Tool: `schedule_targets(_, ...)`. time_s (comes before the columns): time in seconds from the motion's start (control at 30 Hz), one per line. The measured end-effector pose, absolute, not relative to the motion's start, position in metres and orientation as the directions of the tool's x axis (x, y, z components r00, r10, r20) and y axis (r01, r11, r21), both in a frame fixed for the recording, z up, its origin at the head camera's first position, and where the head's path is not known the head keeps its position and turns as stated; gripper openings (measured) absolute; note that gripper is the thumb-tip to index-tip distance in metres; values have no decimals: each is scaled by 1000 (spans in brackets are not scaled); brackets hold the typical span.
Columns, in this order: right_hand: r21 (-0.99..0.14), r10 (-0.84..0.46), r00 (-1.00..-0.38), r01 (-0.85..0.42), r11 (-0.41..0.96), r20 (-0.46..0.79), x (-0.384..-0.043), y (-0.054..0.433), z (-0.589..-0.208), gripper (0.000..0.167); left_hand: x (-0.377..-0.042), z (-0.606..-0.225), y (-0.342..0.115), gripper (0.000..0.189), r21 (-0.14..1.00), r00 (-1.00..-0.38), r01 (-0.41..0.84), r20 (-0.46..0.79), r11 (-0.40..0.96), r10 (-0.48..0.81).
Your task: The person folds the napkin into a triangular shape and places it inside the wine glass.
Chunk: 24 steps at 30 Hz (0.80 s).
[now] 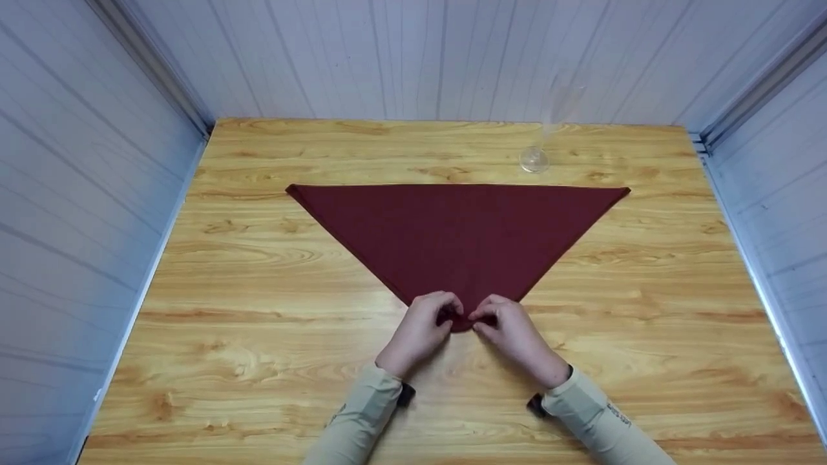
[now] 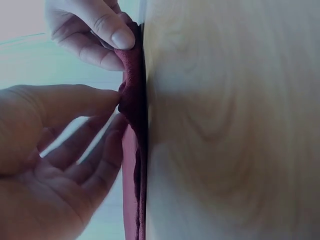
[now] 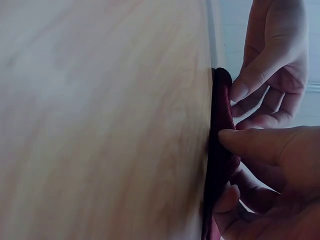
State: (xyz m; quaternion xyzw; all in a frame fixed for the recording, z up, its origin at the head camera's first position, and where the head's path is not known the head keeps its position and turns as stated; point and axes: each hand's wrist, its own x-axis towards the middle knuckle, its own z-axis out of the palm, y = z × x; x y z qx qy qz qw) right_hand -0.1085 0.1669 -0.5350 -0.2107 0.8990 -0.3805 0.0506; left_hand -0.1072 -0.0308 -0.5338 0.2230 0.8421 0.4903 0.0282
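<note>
A dark red cloth napkin (image 1: 459, 239) lies on the wooden table in a triangle, its long edge far from me and its point towards me. At that near point the cloth is turned up in a small thick roll. My left hand (image 1: 420, 326) pinches the roll on its left side, thumb towards me and fingers beyond. Close beside it, my right hand (image 1: 513, 332) pinches the same roll from the right. In the left wrist view the rolled cloth (image 2: 132, 75) stands slightly raised at the thumb tips. The right wrist view shows both thumbs against the rolled edge (image 3: 225, 112).
A clear stemmed glass (image 1: 533, 159) stands upright beyond the napkin's long edge, right of centre. The wooden table (image 1: 258, 361) is bounded by white panelled walls (image 1: 413, 58) at the back and both sides.
</note>
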Motion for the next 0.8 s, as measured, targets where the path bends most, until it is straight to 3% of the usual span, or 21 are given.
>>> schedule_targets(0.4, -743, -421, -905, -321, 587, 58, -112, 169, -535, 5, -107, -533, -31, 27, 887, -903, 233, 44, 400, 427)
schedule_targets(0.8, -726, -328, -944, -253, 639, 39, -112, 167, -535, 4, -111, -533, -31, 14, 846, -905, 294, 96, 444, 415)
